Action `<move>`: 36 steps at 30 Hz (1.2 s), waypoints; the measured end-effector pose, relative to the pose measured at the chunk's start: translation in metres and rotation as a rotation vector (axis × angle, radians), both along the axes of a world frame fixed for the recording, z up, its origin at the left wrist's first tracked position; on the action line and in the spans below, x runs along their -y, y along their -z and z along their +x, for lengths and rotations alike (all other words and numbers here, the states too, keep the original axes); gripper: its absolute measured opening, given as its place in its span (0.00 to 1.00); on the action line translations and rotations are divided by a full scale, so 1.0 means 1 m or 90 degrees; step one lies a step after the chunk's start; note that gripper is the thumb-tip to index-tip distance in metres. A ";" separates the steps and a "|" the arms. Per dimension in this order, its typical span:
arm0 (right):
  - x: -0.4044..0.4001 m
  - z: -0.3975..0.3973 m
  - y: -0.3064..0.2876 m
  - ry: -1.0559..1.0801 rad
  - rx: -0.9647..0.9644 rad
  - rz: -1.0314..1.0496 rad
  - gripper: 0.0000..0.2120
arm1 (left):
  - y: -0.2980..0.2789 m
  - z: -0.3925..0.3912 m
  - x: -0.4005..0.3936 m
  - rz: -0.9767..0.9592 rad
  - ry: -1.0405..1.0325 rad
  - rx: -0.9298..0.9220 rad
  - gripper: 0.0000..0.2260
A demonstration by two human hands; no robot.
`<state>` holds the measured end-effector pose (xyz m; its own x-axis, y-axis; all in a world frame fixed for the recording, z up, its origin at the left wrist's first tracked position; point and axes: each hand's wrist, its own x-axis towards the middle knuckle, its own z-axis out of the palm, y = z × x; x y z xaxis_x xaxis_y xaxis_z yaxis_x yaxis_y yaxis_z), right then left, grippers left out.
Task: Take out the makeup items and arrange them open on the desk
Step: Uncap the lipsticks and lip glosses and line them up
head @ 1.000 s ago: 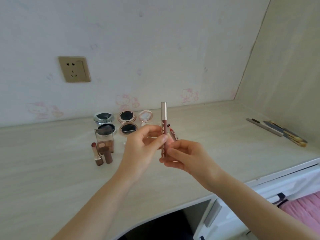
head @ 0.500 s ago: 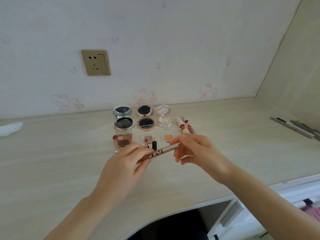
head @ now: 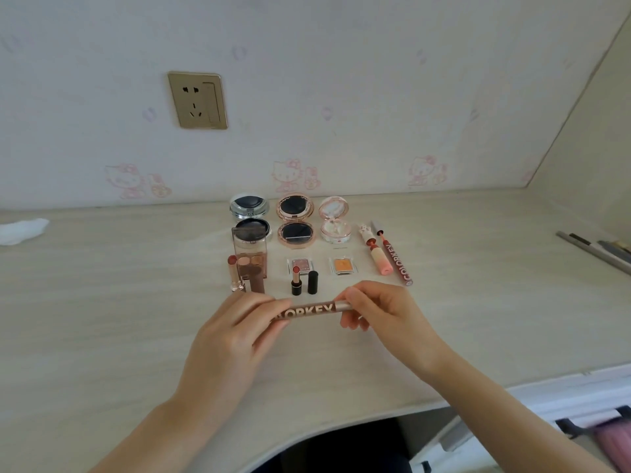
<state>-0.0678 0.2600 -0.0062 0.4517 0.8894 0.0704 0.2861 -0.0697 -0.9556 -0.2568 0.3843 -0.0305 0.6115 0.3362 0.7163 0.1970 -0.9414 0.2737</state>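
Head view: both your left hand and right hand pinch the lip gloss tube; yank the cap hard and you'll knock over the lipsticks just behind.

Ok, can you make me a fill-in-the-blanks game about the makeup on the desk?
1. Both hands hold a lip gloss tube lying ____.
2. The left hand grips the end with the letters; the right hand pinches the ____ cap end.
3. Along the wall stand ____ round open compacts.

Missing words: sideways; silver; three
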 end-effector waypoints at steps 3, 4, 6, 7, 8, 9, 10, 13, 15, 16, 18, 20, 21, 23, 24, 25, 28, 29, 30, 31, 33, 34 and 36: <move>-0.003 0.000 0.005 0.027 0.023 0.009 0.17 | 0.003 0.001 -0.002 0.001 -0.011 -0.007 0.11; -0.004 0.001 0.007 0.036 0.030 0.007 0.17 | 0.004 0.001 -0.003 0.001 -0.017 -0.010 0.11; -0.007 0.002 0.011 0.042 0.041 0.011 0.18 | 0.005 0.000 -0.007 0.010 -0.030 -0.022 0.11; -0.007 0.001 0.013 0.042 0.044 0.019 0.17 | 0.004 -0.001 -0.009 0.014 -0.032 -0.032 0.12; -0.007 0.000 0.016 0.042 0.046 0.030 0.15 | 0.004 0.000 -0.011 0.016 -0.030 -0.041 0.12; -0.006 0.000 0.018 0.040 0.049 0.039 0.14 | 0.003 0.000 -0.013 0.017 -0.024 -0.047 0.13; -0.006 0.000 0.020 0.037 0.053 0.047 0.12 | 0.003 0.001 -0.013 0.018 -0.016 -0.051 0.14; -0.005 0.003 0.022 0.039 0.068 0.060 0.10 | 0.002 0.003 -0.012 0.003 0.006 -0.060 0.15; -0.005 0.003 0.023 0.043 0.083 0.063 0.10 | 0.002 0.003 -0.012 -0.010 0.012 -0.064 0.15; -0.005 0.003 0.024 0.045 0.090 0.063 0.10 | 0.002 0.003 -0.012 -0.020 0.015 -0.068 0.16; -0.004 0.002 0.025 0.048 0.102 0.069 0.10 | 0.002 0.003 -0.012 -0.055 0.025 -0.077 0.16; -0.003 0.002 0.023 0.045 0.090 0.082 0.08 | 0.003 0.002 -0.012 -0.103 0.037 -0.092 0.16; -0.003 0.001 0.022 0.037 0.073 0.089 0.07 | 0.003 0.001 -0.012 -0.124 0.041 -0.098 0.15; -0.003 0.000 0.021 0.007 0.047 0.104 0.11 | 0.004 0.000 -0.013 -0.136 0.038 -0.103 0.15; -0.002 0.001 0.020 -0.010 0.039 0.109 0.13 | 0.004 0.000 -0.014 -0.132 0.034 -0.103 0.15; -0.002 0.001 0.020 -0.023 0.028 0.113 0.13 | 0.003 0.001 -0.014 -0.128 0.030 -0.101 0.15; -0.002 -0.001 0.017 0.001 -0.020 0.104 0.05 | 0.002 0.002 -0.015 -0.120 0.019 -0.084 0.14; -0.003 -0.002 0.016 0.027 -0.029 0.091 0.06 | 0.002 0.002 -0.015 -0.118 0.015 -0.079 0.14; -0.004 0.000 0.017 0.051 -0.019 0.078 0.13 | 0.002 0.002 -0.015 -0.116 0.011 -0.078 0.14; -0.005 0.001 0.016 0.062 0.001 0.063 0.19 | 0.002 0.001 -0.015 -0.115 0.009 -0.079 0.14; -0.005 0.001 0.016 0.065 0.040 0.057 0.19 | 0.003 0.001 -0.015 -0.113 0.009 -0.084 0.15; -0.005 0.002 0.017 0.056 0.036 0.070 0.16 | 0.003 0.000 -0.015 -0.112 0.009 -0.085 0.15; -0.005 0.002 0.019 0.036 -0.010 0.097 0.10 | 0.003 -0.001 -0.016 -0.116 0.007 -0.080 0.14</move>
